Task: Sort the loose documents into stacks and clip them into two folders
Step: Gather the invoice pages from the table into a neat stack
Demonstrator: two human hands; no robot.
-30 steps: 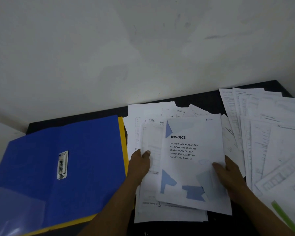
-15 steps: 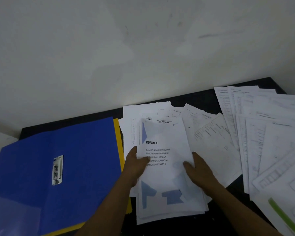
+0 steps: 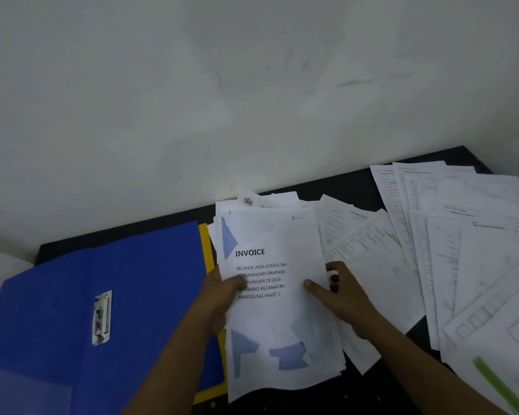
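A stack of white sheets topped by an "INVOICE" cover page lies at the middle of the dark table. My left hand grips the stack's left edge, thumb on the page. My right hand grips its right edge, thumb on top and fingers curled round the side. An open blue folder with a metal clip lies to the left, over a yellow folder whose edge shows. Loose printed documents fan out to the right.
A pale wall rises right behind the black table. A sheet with a green stripe lies at the bottom right. More loose sheets sit just right of the stack, partly under my right hand.
The invoice stack has been gathered and squared up between both hands and shifted left toward the folders. My right hand moved from the page's lower part to the stack's right edge.
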